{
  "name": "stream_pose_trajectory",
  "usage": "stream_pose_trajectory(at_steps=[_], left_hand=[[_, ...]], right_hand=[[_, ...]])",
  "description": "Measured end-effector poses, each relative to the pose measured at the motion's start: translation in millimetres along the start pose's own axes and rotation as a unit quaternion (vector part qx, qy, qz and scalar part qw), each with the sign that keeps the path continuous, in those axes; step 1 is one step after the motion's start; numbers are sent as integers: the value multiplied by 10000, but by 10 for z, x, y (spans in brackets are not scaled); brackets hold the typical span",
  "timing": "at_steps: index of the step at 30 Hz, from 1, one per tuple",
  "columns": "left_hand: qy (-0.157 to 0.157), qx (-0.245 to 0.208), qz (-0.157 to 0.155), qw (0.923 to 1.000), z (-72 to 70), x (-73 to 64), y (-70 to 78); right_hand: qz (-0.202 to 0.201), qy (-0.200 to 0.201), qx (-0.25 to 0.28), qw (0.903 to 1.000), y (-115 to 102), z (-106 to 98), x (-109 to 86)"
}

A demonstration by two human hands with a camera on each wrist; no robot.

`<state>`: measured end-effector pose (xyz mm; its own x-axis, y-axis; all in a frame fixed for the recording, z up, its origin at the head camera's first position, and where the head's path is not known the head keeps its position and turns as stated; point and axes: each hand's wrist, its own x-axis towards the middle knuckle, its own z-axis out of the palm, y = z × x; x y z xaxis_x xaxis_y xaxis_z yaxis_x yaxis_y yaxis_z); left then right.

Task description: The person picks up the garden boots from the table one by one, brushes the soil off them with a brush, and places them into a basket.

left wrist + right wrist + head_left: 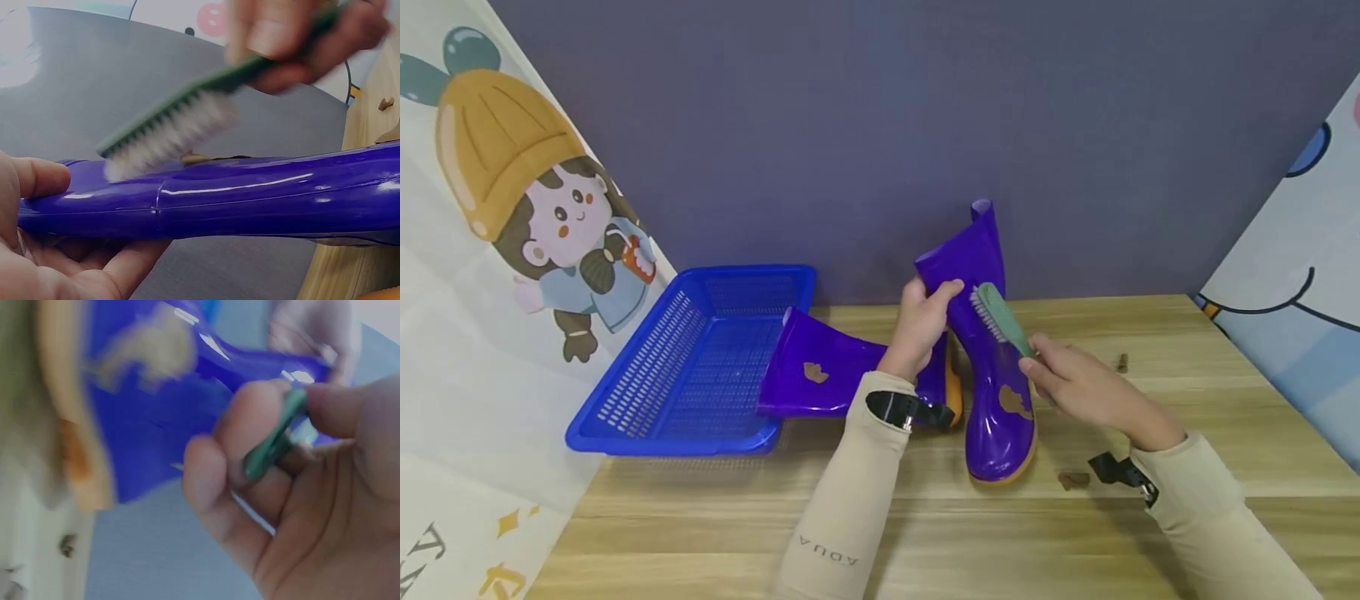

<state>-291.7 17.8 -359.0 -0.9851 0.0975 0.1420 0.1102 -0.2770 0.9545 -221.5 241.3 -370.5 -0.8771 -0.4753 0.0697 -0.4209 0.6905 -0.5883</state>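
A purple rain boot (992,367) with an orange sole stands tilted on the table, toe toward me, a brown patch (1015,402) on its foot. My left hand (921,321) grips its shaft from the left, thumb on the front and fingers beneath in the left wrist view. In my right hand (1071,379) is the handle of a green scrub brush (1003,317); its pale bristles (169,134) are at the shaft's surface. A second purple boot (831,367) lies on its side behind my left wrist, with another brown patch (816,372). The right wrist view is blurred.
At the left sits a blue plastic basket (700,367), the lying boot's top overlapping its right edge. Small brown pieces (1073,480) lie on the wooden table (1150,533) to the right. A grey panel (865,150) rises behind the table.
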Motion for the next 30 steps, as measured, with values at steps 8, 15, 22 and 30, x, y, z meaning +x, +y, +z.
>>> stream_pose_trajectory(at_steps=[8, 15, 22, 30], left_hand=[[35, 117, -104, 9999, 9, 6, -18], [-144, 40, -170, 9997, 71, -15, -50], [-21, -89, -142, 9999, 50, -8, -51], [297, -143, -148, 9993, -19, 9, 5]], right_hand=[[263, 237, -1080, 9935, 8, 110, -55], [664, -298, -1169, 9905, 118, 9, -79], [1086, -785, -780, 9879, 254, -64, -84], [1306, -1061, -801, 9825, 411, -114, -89]])
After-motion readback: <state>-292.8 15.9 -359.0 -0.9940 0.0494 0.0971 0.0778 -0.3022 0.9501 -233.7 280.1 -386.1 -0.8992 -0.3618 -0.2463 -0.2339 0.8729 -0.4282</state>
